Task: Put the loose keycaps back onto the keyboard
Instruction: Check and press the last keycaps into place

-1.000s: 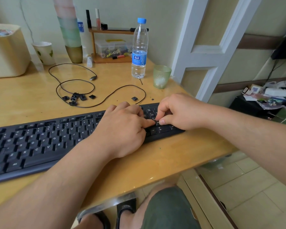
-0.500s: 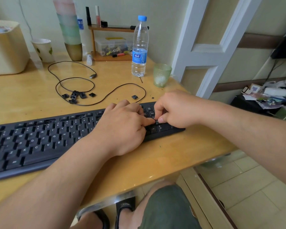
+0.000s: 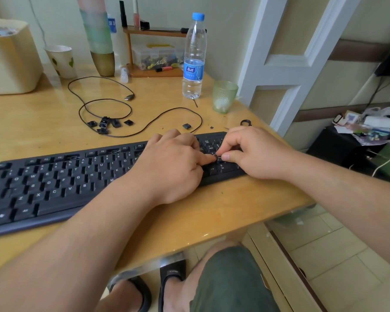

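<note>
Gleaming yellow wooden desk (image 3: pixel 223 212), tiled floor (image 3: pixel 338 251)

Both hands crowd keyboard (image 3: pixel 54 188) right end. Far of keyboard: cable (image 3: pixel 144 129) loops, loose keycaps (image 3: pixel 106 124) inside them. Bottle (image 3: pixel 193 57), green glass (image 3: pixel 224 96) block far right. Bare table (image 3: pixel 234 206) near right edge.

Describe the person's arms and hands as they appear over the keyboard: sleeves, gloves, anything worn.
Both forearms are bare to the frame's edge, with no sleeve showing. The left hand and the right hand wear no gloves, and no ring, watch or wristband is visible. Fingernails look short and unpainted.
</note>
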{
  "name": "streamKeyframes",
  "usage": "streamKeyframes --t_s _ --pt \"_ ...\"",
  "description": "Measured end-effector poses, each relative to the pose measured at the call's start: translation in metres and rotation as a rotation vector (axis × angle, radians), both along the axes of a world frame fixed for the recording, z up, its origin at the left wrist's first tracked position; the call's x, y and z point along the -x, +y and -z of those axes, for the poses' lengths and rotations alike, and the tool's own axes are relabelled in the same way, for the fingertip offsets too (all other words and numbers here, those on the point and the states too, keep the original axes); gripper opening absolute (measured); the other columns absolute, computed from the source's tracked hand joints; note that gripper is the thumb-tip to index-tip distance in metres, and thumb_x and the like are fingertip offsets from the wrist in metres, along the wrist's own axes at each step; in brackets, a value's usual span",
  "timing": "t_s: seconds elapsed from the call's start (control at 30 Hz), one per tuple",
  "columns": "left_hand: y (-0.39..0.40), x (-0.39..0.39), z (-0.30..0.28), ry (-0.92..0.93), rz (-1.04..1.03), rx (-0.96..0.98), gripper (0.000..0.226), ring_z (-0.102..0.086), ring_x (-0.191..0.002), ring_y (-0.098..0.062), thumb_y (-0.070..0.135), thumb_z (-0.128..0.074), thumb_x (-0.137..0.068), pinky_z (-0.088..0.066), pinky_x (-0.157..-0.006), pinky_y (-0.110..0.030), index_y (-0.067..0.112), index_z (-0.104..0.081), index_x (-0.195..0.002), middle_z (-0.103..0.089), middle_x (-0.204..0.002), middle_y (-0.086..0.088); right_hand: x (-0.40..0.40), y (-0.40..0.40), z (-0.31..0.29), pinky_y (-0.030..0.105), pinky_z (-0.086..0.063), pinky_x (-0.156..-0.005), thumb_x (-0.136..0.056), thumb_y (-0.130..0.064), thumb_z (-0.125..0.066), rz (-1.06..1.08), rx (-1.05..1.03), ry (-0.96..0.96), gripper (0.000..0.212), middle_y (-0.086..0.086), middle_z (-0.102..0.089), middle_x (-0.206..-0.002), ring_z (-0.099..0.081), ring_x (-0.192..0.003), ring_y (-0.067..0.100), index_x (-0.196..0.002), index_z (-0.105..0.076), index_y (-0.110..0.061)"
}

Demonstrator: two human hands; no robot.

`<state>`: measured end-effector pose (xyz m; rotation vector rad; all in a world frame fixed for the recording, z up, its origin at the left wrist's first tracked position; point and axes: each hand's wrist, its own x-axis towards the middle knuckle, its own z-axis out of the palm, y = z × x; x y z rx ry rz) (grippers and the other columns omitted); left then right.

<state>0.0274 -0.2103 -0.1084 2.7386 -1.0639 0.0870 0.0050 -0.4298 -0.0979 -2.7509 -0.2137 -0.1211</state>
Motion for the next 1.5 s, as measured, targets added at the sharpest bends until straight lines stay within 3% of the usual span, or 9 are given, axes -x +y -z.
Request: streamKeyframes --t_s 0.3,0.47,0.63,0.77,0.97,1.03,1.17,1.37,1.5 --pt "0.007 -0.003 -0.004 0.027 -0.033 0.088 0.064 -0.037 -0.116 -0.017 0.035 -0.024 -0.083 -0.033 -0.104 -0.041 0.061 -0.059 -0.130 -0.047 -0.115 0.018 0.005 0.001 0.001 0.011 -0.034 -0.078 -0.095 -0.028 -0.073 -0.031 0.086 -0.071 0.008 -0.016 -0.064 -0.096 -0.053 -0.087 -0.002 -0.100 -0.079 -0.029" --pt "0.016 -0.011 -0.005 0.039 -0.035 0.096 0.053 -0.038 -0.120 -0.019 0.022 -0.041 -0.095 -0.031 -0.099 -0.039 0.057 -0.064 -0.128 -0.046 -0.114 0.019 0.010 0.005 0.007 0.022 -0.041 -0.088 -0.097 -0.022 -0.070 0.000 0.036 -0.117 0.011 -0.013 -0.066 -0.101 -0.056 -0.095 0.005 -0.100 -0.079 -0.027" --pt "0.016 -0.010 -0.004 0.039 -0.018 0.096 0.054 -0.037 -0.121 -0.020 0.020 -0.041 -0.096 -0.029 -0.097 -0.038 0.056 -0.062 -0.130 -0.043 -0.113 0.018 0.017 0.005 0.009 0.000 -0.033 -0.082 -0.092 -0.018 -0.076 0.019 0.021 -0.171 0.009 -0.015 -0.066 -0.098 -0.056 -0.091 0.002 -0.094 -0.079 -0.026" --pt "0.014 -0.009 -0.002 0.036 -0.017 0.109 0.055 -0.039 -0.120 -0.020 0.023 -0.038 -0.093 -0.032 -0.102 -0.041 0.057 -0.063 -0.129 -0.047 -0.114 0.017 0.021 0.012 0.008 0.008 -0.039 -0.083 -0.087 -0.018 -0.080 0.064 0.002 -0.187 0.010 -0.013 -0.067 -0.095 -0.058 -0.090 0.005 -0.086 -0.078 -0.027" --pt "0.012 -0.007 -0.002 0.023 -0.016 0.100 0.069 -0.038 -0.116 -0.019 0.031 -0.024 -0.079 -0.033 -0.102 -0.043 0.057 -0.062 -0.130 -0.047 -0.113 0.017 0.010 0.017 -0.009 0.006 -0.035 -0.052 -0.085 -0.020 -0.084 0.176 -0.034 0.043 0.013 -0.016 -0.065 -0.061 -0.056 -0.058 -0.008 -0.077 -0.076 -0.027" --pt "0.012 -0.008 -0.001 0.020 -0.013 0.100 0.067 -0.039 -0.117 -0.020 0.032 -0.025 -0.080 -0.033 -0.103 -0.044 0.057 -0.062 -0.130 -0.047 -0.113 0.016 0.004 0.019 -0.018 0.009 -0.039 -0.052 -0.083 -0.019 -0.086 0.196 -0.032 0.124 0.014 -0.018 -0.067 -0.059 -0.057 -0.056 -0.005 -0.074 -0.077 -0.026" --pt "0.012 -0.009 0.000 0.015 -0.006 0.089 0.060 -0.038 -0.117 -0.020 0.030 -0.031 -0.087 -0.033 -0.103 -0.044 0.057 -0.061 -0.132 -0.047 -0.115 0.016 -0.007 0.027 -0.037 0.029 -0.054 -0.072 -0.080 -0.021 -0.088 0.191 0.106 0.230 0.015 -0.010 -0.073 -0.074 -0.067 -0.076 0.011 -0.073 -0.077 -0.027" --pt "0.009 -0.007 -0.001 0.001 0.000 0.083 0.068 -0.038 -0.117 -0.021 0.033 -0.024 -0.082 -0.034 -0.102 -0.044 0.057 -0.059 -0.134 -0.051 -0.120 0.013 -0.018 0.048 -0.051 0.036 -0.060 -0.070 -0.081 -0.008 -0.077 0.017 0.540 0.230 0.018 -0.009 -0.070 -0.072 -0.063 -0.076 0.010 -0.071 -0.072 -0.023" --pt "0.008 -0.005 -0.001 -0.023 0.022 0.055 0.068 -0.038 -0.116 -0.021 0.035 -0.024 -0.082 -0.034 -0.099 -0.042 0.061 -0.053 -0.138 -0.045 -0.114 0.015 -0.018 0.049 -0.052 0.038 -0.060 -0.070 -0.084 -0.007 -0.069 -0.027 0.611 0.220 0.019 -0.006 -0.068 -0.073 -0.062 -0.075 0.013 -0.073 -0.071 -0.022"
